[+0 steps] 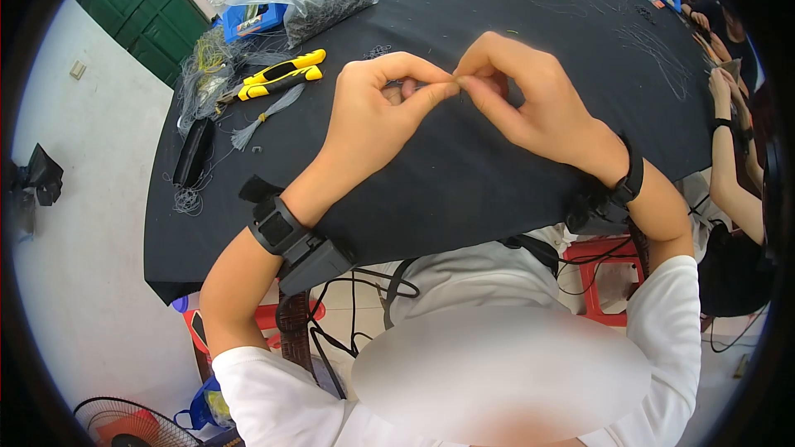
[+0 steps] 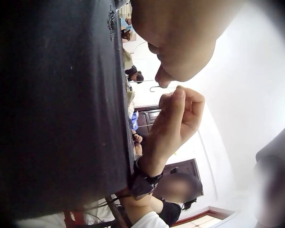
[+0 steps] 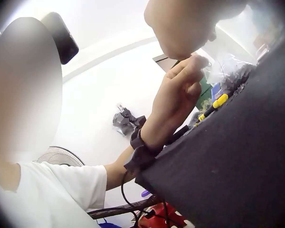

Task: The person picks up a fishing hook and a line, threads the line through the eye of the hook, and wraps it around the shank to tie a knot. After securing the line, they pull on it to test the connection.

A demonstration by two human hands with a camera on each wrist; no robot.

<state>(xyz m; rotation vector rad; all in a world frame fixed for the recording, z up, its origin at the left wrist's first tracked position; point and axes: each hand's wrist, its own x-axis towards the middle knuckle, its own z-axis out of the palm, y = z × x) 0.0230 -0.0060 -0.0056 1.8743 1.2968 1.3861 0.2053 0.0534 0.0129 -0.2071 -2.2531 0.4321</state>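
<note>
Thumb and fingertips of the left hand (image 1: 368, 108) pinch a small thin hook (image 2: 155, 88), whose curved end shows between the hands in the left wrist view. The right hand (image 1: 538, 103) meets it fingertip to fingertip, its thumb and index finger pinched on what looks like a thin line; which part each hand holds is mostly hidden. Both hands are raised over the black cloth, wrists bent inward. In the right wrist view the left hand (image 3: 173, 97) is beyond the near right hand (image 3: 190, 26).
Yellow-black pliers (image 1: 281, 74), a tied line bundle (image 1: 263, 117), a black case (image 1: 194, 153) and tangled line (image 1: 207, 74) lie left on the black-covered table (image 1: 397, 207). Behind them are a blue box (image 1: 251, 21) and a bag of dark pieces (image 1: 327, 8). Other people sit at right.
</note>
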